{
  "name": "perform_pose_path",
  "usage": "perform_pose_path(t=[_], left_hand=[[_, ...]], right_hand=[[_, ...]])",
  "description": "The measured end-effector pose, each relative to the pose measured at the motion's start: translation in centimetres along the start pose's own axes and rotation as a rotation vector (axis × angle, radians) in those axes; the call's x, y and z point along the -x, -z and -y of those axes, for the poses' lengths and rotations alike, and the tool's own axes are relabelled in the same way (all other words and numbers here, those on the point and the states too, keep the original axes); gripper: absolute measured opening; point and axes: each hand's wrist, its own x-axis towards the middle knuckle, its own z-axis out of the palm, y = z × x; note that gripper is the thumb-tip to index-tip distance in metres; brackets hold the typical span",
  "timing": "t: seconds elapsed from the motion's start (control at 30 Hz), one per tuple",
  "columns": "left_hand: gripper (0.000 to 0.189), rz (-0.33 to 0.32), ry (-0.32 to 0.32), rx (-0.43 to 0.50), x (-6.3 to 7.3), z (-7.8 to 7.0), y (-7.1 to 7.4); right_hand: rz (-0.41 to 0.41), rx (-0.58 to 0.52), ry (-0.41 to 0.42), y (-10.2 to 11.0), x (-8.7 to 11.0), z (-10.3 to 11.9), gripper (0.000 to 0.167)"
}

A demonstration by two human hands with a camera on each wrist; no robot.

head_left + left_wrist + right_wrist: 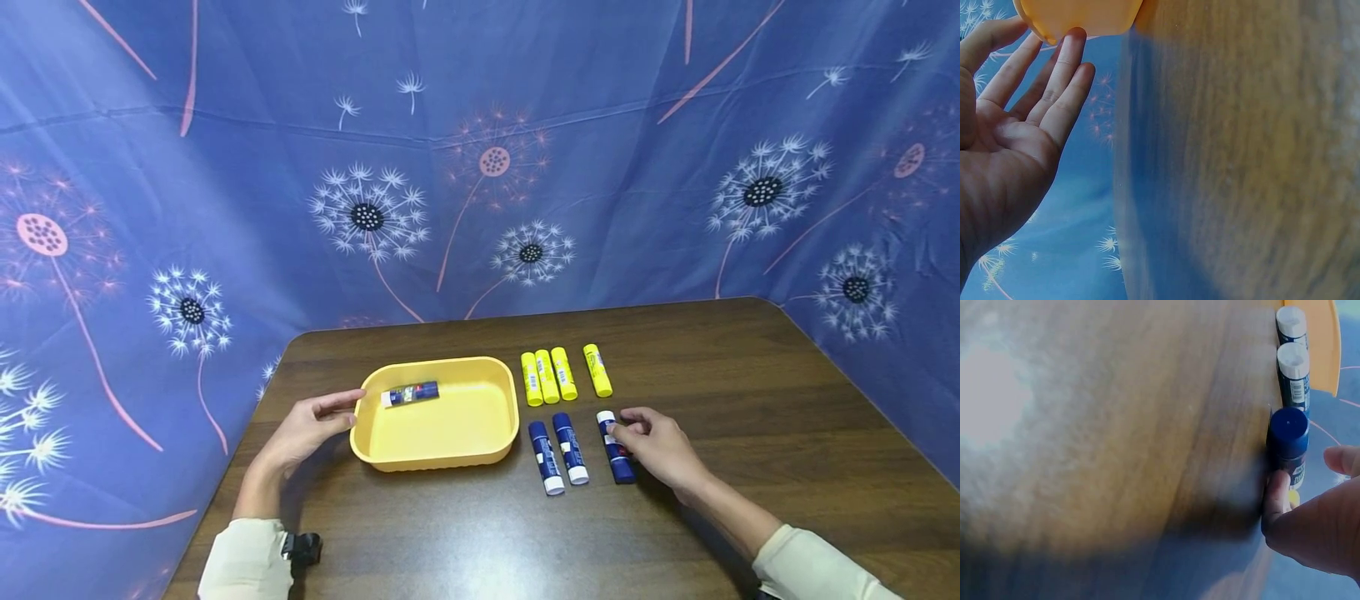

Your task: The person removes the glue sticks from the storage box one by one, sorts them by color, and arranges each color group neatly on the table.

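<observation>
My left hand (303,429) is at the left end of a yellow tray (435,458), its fingertips touching the outer wall. In the left wrist view those fingers (1063,81) are mostly straight against the tray. A blue glue stick with a white end (410,393) lies inside the tray. On the right, my right hand (663,450) is at another blue glue stick (617,454), which lies on the table, white end away from me. In the right wrist view one finger (1277,487) touches its side, while another digit stands apart above it.
Two more blue glue sticks (545,458) (571,448) lie between the tray and my right hand, white ends towards me. Behind them several yellow glue sticks (548,377) lie on the brown wooden table (420,533). A blue dandelion-patterned cloth (600,275) hangs behind.
</observation>
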Motion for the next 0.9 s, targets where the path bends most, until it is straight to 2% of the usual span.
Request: perform_pose_path(t=[0.13,0.23,0.33,0.43,0.67,0.8,0.9], left_hand=[[0.052,-0.002,0.008,-0.001,0.1,0.0,0.0],[0.052,-0.001,0.01,-0.003,0.1,0.0,0.0],[0.052,-0.002,0.011,-0.008,0.1,0.0,0.0],[0.052,-0.005,0.013,-0.017,0.1,0.0,0.0],[0.051,-0.011,0.019,-0.031,0.0,-0.1,0.1],[0.051,-0.012,0.02,-0.022,0.0,-0.1,0.2],[0.052,-0.009,0.019,-0.022,0.0,-0.1,0.2]], right_hand=[[0.012,0.008,0.02,0.5,-0.3,0.5,0.059],[-0.006,-0.008,0.07,1.3,-0.6,1.5,0.061],[-0.029,-0.048,0.146,2.2,-1.2,3.3,0.059],[-0.01,-0.089,0.225,2.7,-1.7,5.9,0.056],[0.156,-0.126,0.383,1.8,-3.1,12.7,0.045],[0.291,-0.18,0.45,0.0,-4.2,15.9,0.045],[0.392,-0.236,0.463,-1.9,-5.0,17.4,0.044]])
